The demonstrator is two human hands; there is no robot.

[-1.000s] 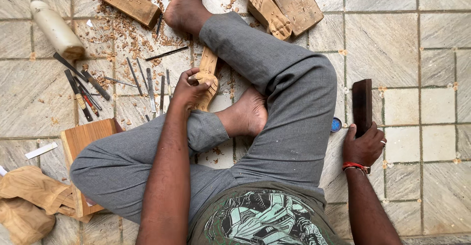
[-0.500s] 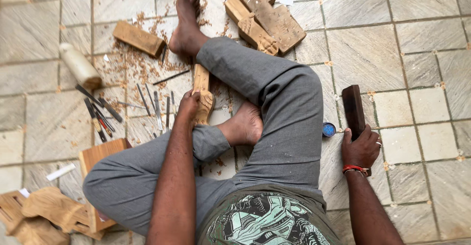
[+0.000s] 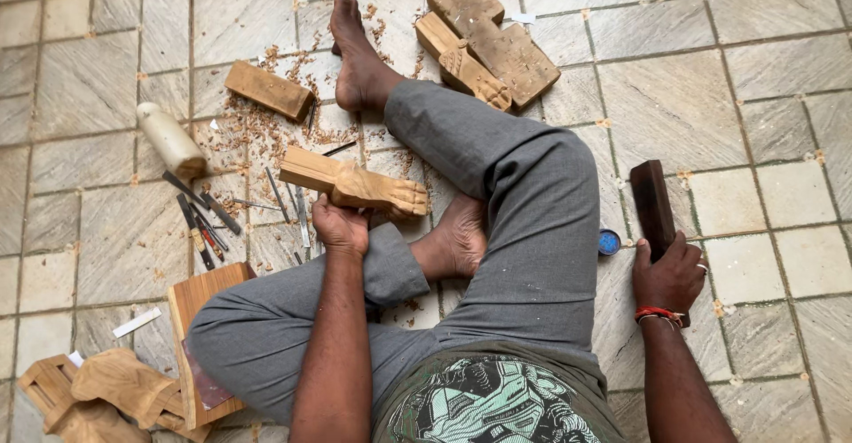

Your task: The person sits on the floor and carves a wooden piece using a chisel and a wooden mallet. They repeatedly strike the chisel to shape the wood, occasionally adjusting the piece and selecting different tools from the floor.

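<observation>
A floor of pale grey stone tiles [image 3: 763,70] fills the view, with the person seated on it, one leg stretched toward the top edge and the other folded in. At the bottom left corner lie rough carved wood pieces [image 3: 98,394], and just right of them a flat wooden board [image 3: 200,319] sits partly under the bent knee. Above, toward the left edge, a cream-coloured bottle [image 3: 170,140] lies on its side, with a row of slim chisels [image 3: 206,221] just below it among wood shavings [image 3: 257,132]. A plain wooden block [image 3: 268,90] rests above the shavings.

The left hand [image 3: 342,228] is curled around the carved wooden piece [image 3: 353,184], fingers wrapped under its near edge; the piece is lifted at a slant above the chisels, its paw-shaped end pointing right toward the folded foot. Near the top edge, right of the outstretched foot, several thick wooden slabs [image 3: 497,39] are stacked, touching one another.

Right of the trousered thigh, a small blue cap [image 3: 609,242] lies on the floor. The right hand [image 3: 670,274] grips the lower end of a dark rectangular block [image 3: 652,203], possibly a mallet or a stone, fingers closed round it, its far end resting on the tiles.
</observation>
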